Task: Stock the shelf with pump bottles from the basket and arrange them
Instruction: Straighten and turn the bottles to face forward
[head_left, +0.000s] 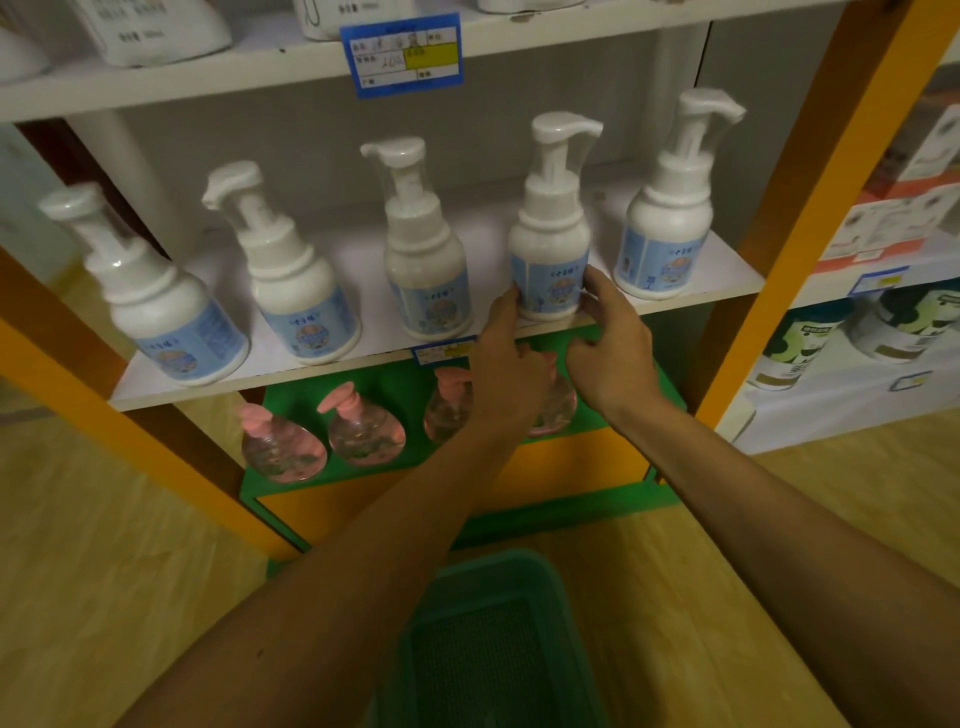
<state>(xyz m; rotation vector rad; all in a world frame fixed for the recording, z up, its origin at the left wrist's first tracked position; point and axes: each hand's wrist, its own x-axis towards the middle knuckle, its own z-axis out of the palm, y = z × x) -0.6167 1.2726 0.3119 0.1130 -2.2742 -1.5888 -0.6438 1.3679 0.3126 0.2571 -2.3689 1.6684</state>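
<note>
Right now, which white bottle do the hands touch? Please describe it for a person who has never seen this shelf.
Find the white shelf with five white pump bottles. Count to the fourth bottle from the left. Only this one has the left hand and right hand at its base.
</note>
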